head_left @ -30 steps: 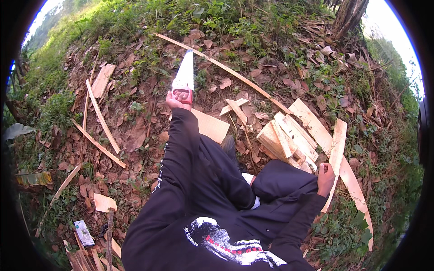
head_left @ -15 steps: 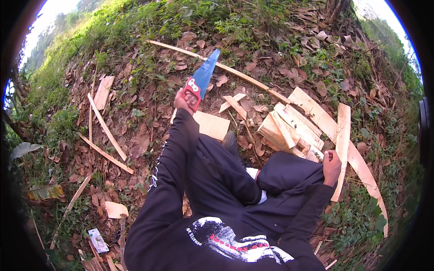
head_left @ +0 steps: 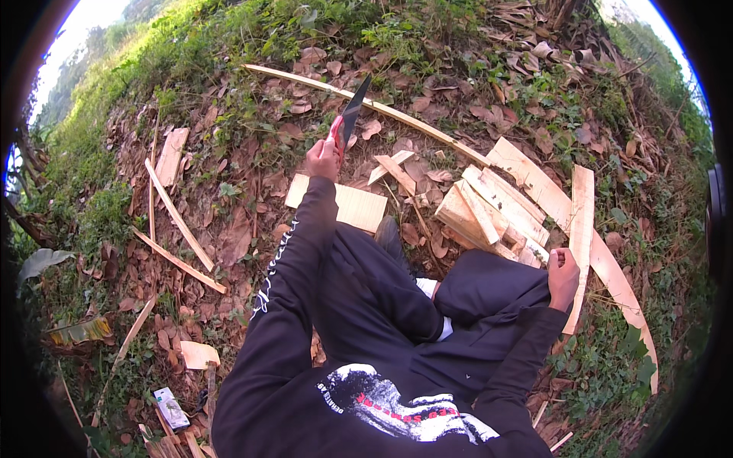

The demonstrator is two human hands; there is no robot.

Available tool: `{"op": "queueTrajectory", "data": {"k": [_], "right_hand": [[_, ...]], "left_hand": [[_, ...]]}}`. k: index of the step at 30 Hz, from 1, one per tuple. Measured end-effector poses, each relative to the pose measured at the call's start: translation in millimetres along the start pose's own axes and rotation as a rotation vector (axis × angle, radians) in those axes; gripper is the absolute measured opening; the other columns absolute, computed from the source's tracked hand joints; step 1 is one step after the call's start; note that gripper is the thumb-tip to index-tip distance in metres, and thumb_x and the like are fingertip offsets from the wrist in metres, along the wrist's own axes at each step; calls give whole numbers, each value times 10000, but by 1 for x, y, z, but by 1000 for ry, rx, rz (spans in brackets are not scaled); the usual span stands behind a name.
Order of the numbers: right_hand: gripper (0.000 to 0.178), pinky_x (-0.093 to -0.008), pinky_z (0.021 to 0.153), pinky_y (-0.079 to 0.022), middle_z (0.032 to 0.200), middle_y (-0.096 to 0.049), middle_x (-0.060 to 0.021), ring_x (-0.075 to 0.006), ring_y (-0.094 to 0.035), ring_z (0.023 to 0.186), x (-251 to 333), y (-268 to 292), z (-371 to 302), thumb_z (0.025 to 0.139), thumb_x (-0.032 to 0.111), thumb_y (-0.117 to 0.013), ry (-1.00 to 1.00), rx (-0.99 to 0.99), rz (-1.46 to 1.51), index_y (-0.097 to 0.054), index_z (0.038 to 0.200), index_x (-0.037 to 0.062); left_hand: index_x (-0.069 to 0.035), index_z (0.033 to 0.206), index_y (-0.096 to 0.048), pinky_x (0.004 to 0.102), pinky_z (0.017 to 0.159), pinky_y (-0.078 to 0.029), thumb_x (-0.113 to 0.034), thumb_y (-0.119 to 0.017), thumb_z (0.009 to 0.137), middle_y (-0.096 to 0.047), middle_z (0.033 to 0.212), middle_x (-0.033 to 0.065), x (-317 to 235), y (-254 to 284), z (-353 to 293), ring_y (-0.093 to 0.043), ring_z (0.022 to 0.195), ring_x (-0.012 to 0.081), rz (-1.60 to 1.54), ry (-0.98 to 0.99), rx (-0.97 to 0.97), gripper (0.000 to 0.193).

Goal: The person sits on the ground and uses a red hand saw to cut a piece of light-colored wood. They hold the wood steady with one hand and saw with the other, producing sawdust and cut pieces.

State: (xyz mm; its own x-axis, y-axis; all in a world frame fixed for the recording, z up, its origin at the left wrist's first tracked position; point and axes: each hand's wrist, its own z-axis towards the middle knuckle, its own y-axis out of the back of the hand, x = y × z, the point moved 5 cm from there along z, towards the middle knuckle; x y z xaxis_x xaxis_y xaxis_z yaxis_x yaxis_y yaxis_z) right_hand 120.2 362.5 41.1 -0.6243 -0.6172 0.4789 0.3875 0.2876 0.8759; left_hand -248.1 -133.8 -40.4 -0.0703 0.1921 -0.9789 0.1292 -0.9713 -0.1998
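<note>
My left hand point(head_left: 322, 159), arm stretched out ahead, is closed around the red handle of a hand saw point(head_left: 353, 109). The saw is held up off the ground, its blade pointing away from me and seen narrow and dark. Beneath that wrist lies a flat pale board point(head_left: 351, 204). My right hand point(head_left: 563, 276) rests by my bent right knee with its fingers curled in; whether anything is inside them is hidden. Just beside it lies a long upright-lying plank point(head_left: 581, 240). A stack of cut wood pieces point(head_left: 496, 210) sits beyond the knee.
A long thin strip point(head_left: 382, 110) runs across the leaf-covered slope ahead. A wide board point(head_left: 534, 183) curves along the right. Several narrow strips point(head_left: 179, 214) lie at the left, with a short board point(head_left: 172, 156). A small white pack point(head_left: 169, 407) lies at the lower left.
The saw has turned in my left hand, so its blue blade face no longer shows flat and the blade appears nearly edge-on. My right hand has stayed by the knee, fingers still curled.
</note>
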Motion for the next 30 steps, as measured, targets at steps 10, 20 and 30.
{"op": "queueTrajectory", "data": {"k": [10, 20, 30], "right_hand": [[216, -357, 695, -518, 822, -705, -88, -219, -664, 727, 2, 4, -1, 940, 249, -632, -18, 6, 2, -672, 958, 38], [201, -363, 693, -519, 823, -701, -91, -222, -661, 731, 2, 2, -2, 944, 243, -629, -5, -3, -5, -663, 964, 45], [194, -359, 688, -517, 819, -698, -88, -218, -657, 726, -3, 1, 0, 946, 239, -628, 5, 2, -22, -660, 958, 48]], "left_hand": [[-26, 727, -587, 413, 546, -418, -309, -636, 916, -554, 594, 148, -13, -26, -10, -544, 538, 261, 668, -353, -54, 344], [-5, 738, -586, 399, 543, -431, -298, -617, 932, -580, 610, 160, -16, -13, -9, -561, 542, 256, 572, -357, -71, 353], [-13, 762, -598, 350, 526, -423, -282, -593, 951, -564, 600, 93, -22, -25, -16, -543, 544, 160, 649, -460, -52, 329]]}}
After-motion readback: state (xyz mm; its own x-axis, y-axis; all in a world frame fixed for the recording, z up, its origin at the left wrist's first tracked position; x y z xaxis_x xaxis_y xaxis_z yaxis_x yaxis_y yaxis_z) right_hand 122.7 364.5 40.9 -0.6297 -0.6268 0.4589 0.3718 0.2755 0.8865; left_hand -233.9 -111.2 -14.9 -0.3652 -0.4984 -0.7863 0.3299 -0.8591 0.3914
